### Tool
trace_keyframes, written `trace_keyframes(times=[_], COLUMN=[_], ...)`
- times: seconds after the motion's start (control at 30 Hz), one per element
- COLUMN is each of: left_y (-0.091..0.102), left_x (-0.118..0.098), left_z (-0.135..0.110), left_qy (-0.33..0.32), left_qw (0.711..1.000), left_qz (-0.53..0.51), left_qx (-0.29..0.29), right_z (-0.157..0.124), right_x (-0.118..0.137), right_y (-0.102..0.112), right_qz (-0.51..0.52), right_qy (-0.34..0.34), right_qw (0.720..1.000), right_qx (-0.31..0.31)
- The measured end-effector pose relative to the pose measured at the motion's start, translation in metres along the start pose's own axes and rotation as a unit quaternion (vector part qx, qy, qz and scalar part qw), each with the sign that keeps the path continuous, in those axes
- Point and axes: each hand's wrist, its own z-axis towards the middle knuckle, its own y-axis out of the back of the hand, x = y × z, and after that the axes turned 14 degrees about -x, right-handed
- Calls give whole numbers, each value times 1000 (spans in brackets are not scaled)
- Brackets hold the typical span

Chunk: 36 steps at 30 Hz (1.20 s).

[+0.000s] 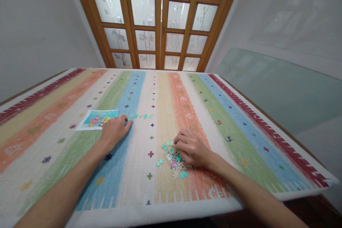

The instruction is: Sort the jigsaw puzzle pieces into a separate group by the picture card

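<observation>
The striped cloth (pixel 137 174) covers my tabletop (pixel 130 188), and its printed crosses and stars crowd the eye around the small jigsaw bits. Ahead stands a wooden door (pixel 166 10) with frosted panes; to the right a pale green panel (pixel 278 85) runs along the wall (pixel 301 17).

My right hand (pixel 191 148) lies over the pile (pixel 177 158), a jumble of teal, pink and pale pieces on the yellow and orange stripes. One loose piece (pixel 159 162) sits just left of it. My left hand (pixel 113 131) is farther off, by the left end of a short row (pixel 145 116) of teal pieces, and beside it lies the picture card (pixel 94 118), with a pink and a yellow cartoon figure.

The fingers of my right hand are bent and close together; I cannot tell whether they pinch a piece, since the tips are hidden against the pile. Those of my left are curled, the index stretched toward the row, and I cannot tell if anything is between them. That hand covers the card's lower right corner. Part of the pile is out of sight under my right hand, the row's pieces are too small to read, and both forearms are cut off at the bottom.
</observation>
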Motion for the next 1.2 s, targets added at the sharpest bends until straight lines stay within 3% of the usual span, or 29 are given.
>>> trace_keyframes(times=[0.73,0.87,0.93,1.03,1.1,1.2], left_y=[-2,-6,-10,-15,-15,-11], left_x=[-5,-9,-16,-32,-43,-55], left_z=[-3,-8,-15,-33,-46,-59], left_qy=[5,-40,-115,-243,-296,-342], left_qw=[1000,997,976,912,881,856], left_qz=[16,-62,-179,-328,-370,-388], left_qx=[-10,-33,-43,-36,-13,9], right_z=[-2,-4,-4,-4,-3,-3], right_x=[-1,-2,-1,0,1,1], right_y=[-2,-2,-2,-2,-2,-2], right_qz=[-15,-23,-28,-30,-29,-26], right_qy=[-31,-41,-42,-49,-56,-62], right_qw=[999,997,996,995,994,993], right_qx=[37,57,68,82,88,95])
